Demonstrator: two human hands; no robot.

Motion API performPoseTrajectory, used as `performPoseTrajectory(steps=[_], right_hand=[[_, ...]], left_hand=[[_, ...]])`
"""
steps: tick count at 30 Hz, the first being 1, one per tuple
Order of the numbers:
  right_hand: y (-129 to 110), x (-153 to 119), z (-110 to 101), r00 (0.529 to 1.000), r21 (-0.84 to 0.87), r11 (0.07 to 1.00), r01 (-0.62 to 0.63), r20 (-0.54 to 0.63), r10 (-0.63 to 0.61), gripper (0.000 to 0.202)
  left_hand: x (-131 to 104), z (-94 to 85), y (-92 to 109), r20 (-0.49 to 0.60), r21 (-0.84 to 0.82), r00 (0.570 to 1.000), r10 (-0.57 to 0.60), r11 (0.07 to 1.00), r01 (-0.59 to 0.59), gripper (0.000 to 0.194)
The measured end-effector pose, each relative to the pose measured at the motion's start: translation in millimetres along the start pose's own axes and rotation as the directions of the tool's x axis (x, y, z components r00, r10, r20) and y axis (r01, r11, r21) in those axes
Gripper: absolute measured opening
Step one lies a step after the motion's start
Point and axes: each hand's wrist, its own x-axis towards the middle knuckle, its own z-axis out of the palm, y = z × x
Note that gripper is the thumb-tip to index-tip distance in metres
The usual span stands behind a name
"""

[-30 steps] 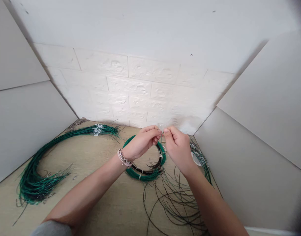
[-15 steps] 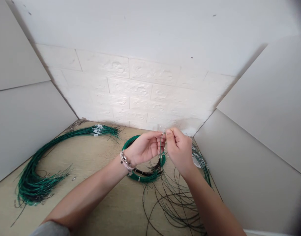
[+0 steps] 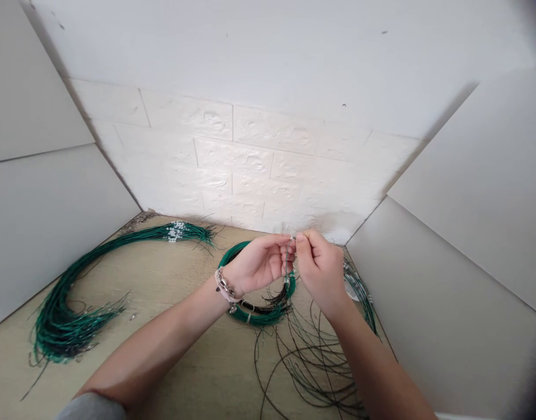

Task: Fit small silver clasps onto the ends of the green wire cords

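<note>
The right hand [image 3: 318, 268] has thumb pressed to bent forefinger, pinching the upper end of a thin wire [image 3: 287, 259], a fingertip hold that suits so slender a thing; the left hand [image 3: 261, 265] lies opposite, palm turned up, its fingertips meeting that same end; the contact there is too small to make out, so whether the left grasps the wire or merely props it cannot be told; below the grip the wire hangs in front of the left fingers, whose loose curl probably serves to steady it; beneath and left of the grip rests a green coil [image 3: 265, 318], bound with ties, apparently to keep its turns together; nearer the body, below the grip, loose dark wires [image 3: 316, 388] sprawl across the table [image 3: 180, 356]; well left lies a curved green bundle [image 3: 55, 312]; just beyond the right wrist sits another bundle [image 3: 362, 286], partly hidden.
</note>
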Motion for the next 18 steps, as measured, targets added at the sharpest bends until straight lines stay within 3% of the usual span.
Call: performPoseTrajectory(steps=[18], right_hand=[[-2.4,-1.8,-0.7,1.000,-0.003,1.000,-0.015,0.004,0.015,0.024]], left_hand=[[-0.1,1.5,-0.2,-0.019,0.037,1.000,-0.005,0.999,0.006,0.013]])
